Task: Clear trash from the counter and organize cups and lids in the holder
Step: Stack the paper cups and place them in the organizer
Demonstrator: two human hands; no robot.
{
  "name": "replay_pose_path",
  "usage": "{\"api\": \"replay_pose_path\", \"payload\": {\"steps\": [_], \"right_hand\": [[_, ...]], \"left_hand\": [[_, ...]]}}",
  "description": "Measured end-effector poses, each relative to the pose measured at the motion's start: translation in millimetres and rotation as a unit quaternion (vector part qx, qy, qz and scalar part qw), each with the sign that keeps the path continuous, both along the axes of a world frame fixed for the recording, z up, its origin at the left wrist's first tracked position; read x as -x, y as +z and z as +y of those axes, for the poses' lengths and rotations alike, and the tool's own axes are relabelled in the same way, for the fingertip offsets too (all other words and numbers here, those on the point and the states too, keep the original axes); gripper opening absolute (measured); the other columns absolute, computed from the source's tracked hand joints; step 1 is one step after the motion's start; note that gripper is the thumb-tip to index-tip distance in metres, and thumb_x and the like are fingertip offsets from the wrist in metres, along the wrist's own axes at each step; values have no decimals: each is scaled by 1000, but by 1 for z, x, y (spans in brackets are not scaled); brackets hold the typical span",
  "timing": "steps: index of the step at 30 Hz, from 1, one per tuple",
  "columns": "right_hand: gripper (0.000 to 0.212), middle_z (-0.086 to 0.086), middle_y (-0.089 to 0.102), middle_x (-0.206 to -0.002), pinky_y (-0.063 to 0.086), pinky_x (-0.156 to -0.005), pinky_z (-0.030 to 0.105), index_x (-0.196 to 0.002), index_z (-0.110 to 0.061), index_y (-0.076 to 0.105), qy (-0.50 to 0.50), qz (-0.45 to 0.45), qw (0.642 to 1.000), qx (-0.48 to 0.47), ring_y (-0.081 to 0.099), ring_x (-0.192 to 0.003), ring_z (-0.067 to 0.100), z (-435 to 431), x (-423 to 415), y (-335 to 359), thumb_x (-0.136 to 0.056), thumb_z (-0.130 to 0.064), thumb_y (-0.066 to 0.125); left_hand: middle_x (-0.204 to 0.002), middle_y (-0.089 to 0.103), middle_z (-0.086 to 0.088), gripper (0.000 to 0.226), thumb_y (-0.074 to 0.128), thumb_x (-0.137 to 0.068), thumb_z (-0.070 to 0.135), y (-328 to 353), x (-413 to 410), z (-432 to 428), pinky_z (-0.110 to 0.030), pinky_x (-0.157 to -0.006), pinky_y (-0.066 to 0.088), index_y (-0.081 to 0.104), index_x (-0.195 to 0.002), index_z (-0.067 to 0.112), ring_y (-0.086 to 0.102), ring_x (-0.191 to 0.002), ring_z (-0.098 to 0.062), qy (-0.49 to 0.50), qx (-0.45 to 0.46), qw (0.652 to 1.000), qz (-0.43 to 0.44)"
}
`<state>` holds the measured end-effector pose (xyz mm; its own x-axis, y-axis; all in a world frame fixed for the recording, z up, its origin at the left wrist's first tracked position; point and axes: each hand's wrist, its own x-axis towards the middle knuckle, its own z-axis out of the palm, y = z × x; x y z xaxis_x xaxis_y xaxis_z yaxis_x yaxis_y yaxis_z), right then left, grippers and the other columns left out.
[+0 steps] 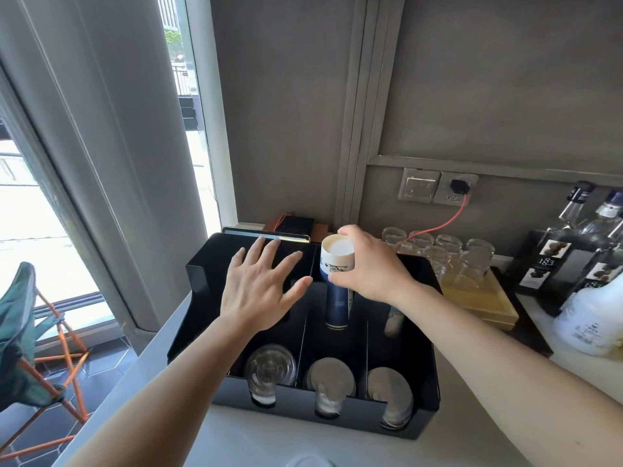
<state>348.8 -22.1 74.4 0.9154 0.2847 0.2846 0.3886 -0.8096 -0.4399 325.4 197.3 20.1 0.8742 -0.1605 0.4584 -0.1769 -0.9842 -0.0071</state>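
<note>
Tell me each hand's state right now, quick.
Left hand: open, fingers spread over the black holder, holding nothing.
Right hand: fingers curled round the top paper cup of the blue stack.

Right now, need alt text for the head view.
A right hand grips the top of a cup stack in a black holder; the left hand spreads open beside it. Lids sit in the front slots.

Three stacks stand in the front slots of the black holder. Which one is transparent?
The leftmost stack: you can see through it, while the middle stack and the right stack are opaque and whitish.
</note>
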Motion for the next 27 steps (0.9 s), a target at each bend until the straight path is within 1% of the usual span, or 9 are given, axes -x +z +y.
{"api": "replay_pose_path", "payload": {"steps": [2,5,7,11,15,18,22,27], "right_hand": [[71,0,55,-124,43,-79,34,-133,-19,47,3,1,999,47,54,-107,23,1,2,-2,-72,-34,79],[58,2,53,-128,49,-87,39,-132,-16,52,15,-1,994,106,55,-112,26,3,3,-5,-80,-32,72],[56,4,52,-131,49,-90,41,-135,-16,51,14,-4,992,123,56,-114,28,3,3,-5,-83,-31,68],[49,5,52,-126,50,-87,40,-132,-17,53,16,-15,993,119,54,-112,28,1,6,-9,-85,-28,63],[49,3,51,-129,47,-95,40,-131,-16,55,22,-44,992,117,46,-122,24,-3,11,-17,-83,-22,64],[48,-1,52,-130,46,-95,38,-129,-18,57,20,-69,992,108,43,-124,22,-5,15,-21,-82,-22,66],[46,-1,55,-125,48,-91,36,-127,-19,59,15,-95,992,80,47,-119,21,-10,23,-22,-82,-19,67],[44,3,62,-117,49,-89,36,-122,-15,64,7,-135,990,42,55,-111,26,-15,36,-21,-79,-18,73]], "left_hand": [[-151,48,-8,67,16,-94,73,0,0,0,-53,-113,32,50,-141,40,36,-145,-30,-2,2,1000,-1],[-148,52,-9,66,19,-94,72,-1,0,-1,-51,-109,37,53,-139,38,41,-141,-29,-1,3,1000,-8],[-145,55,-9,65,21,-94,71,-1,1,0,-50,-106,39,55,-137,37,44,-139,-29,-1,5,1000,-11],[-140,58,-9,64,24,-94,71,-3,-1,-1,-49,-103,40,59,-134,34,47,-134,-29,-5,14,1000,-19],[-140,58,-8,67,22,-94,72,-4,-2,-1,-49,-104,40,60,-133,33,47,-134,-29,-4,15,1000,-24],[-141,58,-8,70,17,-94,73,-4,-2,0,-48,-104,40,60,-134,33,47,-135,-29,-3,13,1000,-23],[-139,59,-7,67,22,-94,73,-3,-1,-1,-47,-101,41,60,-133,33,48,-134,-28,-3,18,1000,-23],[-140,58,-6,66,26,-92,73,0,2,-1,-45,-99,41,59,-133,34,47,-135,-27,0,26,1000,-18]]}}
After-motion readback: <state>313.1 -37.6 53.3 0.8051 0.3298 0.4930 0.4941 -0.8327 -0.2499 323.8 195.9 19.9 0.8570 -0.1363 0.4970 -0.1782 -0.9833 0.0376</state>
